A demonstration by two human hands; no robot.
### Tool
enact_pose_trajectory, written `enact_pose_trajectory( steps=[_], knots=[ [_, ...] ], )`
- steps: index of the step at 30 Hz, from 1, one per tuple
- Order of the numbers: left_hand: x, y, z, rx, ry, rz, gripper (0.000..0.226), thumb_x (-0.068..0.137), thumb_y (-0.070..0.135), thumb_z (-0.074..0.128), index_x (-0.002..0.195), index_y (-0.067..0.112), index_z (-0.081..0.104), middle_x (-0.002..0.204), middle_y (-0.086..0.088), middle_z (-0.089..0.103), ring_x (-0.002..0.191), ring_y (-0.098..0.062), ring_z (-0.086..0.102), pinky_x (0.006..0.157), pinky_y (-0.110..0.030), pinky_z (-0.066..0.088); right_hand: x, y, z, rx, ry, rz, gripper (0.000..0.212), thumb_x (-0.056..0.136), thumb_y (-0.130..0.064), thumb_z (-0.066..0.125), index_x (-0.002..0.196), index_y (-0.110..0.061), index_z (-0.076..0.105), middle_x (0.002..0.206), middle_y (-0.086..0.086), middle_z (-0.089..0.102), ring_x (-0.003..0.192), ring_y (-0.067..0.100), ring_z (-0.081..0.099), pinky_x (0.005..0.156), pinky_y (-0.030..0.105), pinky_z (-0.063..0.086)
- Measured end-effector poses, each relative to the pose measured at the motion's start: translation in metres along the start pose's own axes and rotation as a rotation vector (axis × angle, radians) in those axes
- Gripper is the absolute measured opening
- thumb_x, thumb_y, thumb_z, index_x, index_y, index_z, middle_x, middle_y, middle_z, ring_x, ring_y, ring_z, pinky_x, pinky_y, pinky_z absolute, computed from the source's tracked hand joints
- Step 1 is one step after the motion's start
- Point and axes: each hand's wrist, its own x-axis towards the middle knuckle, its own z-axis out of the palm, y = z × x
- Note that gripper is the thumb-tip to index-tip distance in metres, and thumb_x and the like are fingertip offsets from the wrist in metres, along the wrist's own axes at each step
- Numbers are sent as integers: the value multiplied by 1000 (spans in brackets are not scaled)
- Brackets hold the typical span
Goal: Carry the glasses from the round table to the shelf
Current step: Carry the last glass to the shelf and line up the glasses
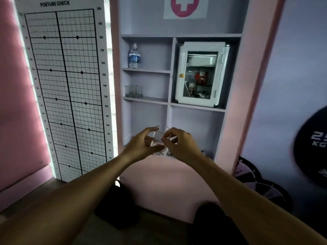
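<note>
Setting: lilac built-in shelf framed in pink, standing straight ahead; posture-check chart hanging on the wall to its left.
Top left compartment: water bottle standing upright.
Middle left compartment: cluster of clear glasses sitting at the left end of the board; exact count blurred.
Right compartment: white first-aid cabinet with a glass door, sitting closed.
Floor, right: dark weight plates leaning against the wall.
Left hand: curling around the near side of a clear glass, gripping it.
Right hand: pinching the same glass at its rim and far side.
Glass position: being held tilted in both hands, in front of the shelf's lower compartments, below the board with the other glasses.
</note>
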Motion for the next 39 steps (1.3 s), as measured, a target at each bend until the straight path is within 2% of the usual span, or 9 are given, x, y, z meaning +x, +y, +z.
enact_pose_trajectory(
  steps=[7,12,15,17,21,26,31,34,39],
  knots=[
    [75,-62,-13,82,38,-30,75,71,55,80,137,44,46,112,3,70,99,-13,68,77,-34,61,82,35,45,75,-55,2,8,92,-38,66,89,-38,59,87,-23,60,69,-4,61,48,3,41],
    [131,-110,-34,110,48,-38,74,70,62,78,133,53,42,111,10,68,101,-13,66,75,-33,58,145,53,83,75,-92,-8,7,93,-39,65,95,-32,62,101,-9,68,81,4,65,62,12,49],
    [171,-137,-52,106,50,-17,77,63,68,77,131,57,42,109,14,67,103,-14,67,85,-44,58,190,61,106,59,-86,-15,9,93,-38,65,97,-30,64,104,-8,69,86,7,66,71,19,54],
    [203,-155,-68,94,44,1,80,58,74,76,129,61,42,108,14,66,97,-14,69,88,-47,57,225,65,121,68,-57,-30,7,93,-37,65,96,-30,64,101,-9,68,84,4,65,71,17,52],
    [261,-189,-103,77,65,24,73,54,80,73,118,73,40,106,18,63,83,-10,70,82,-36,57,295,68,152,41,-42,-66,7,93,-35,65,97,-29,65,99,-9,69,84,2,64,68,12,47],
    [334,-230,-141,110,66,41,77,56,75,75,126,60,47,104,13,66,81,-10,70,82,-36,58,372,76,193,49,-1,-31,6,94,-35,64,95,-29,63,102,-7,69,85,7,66,69,18,51],
    [393,-261,-148,102,78,54,83,58,72,77,132,46,50,110,10,64,92,-16,69,85,-44,59,429,96,216,42,65,-27,10,93,-33,67,98,-25,66,106,-2,69,86,13,68,72,25,57],
    [426,-273,-148,119,102,64,90,58,74,74,137,37,50,117,8,64,104,-16,63,88,-46,58,460,112,223,23,98,-56,11,92,-32,66,99,-24,68,106,-3,69,84,10,68,68,20,54],
    [469,-286,-143,109,136,76,81,64,64,78,134,33,53,108,20,61,105,-14,62,89,-40,56,507,141,234,51,127,-82,12,91,-30,67,100,-23,68,104,-2,66,83,13,66,71,27,57]
  ],
)
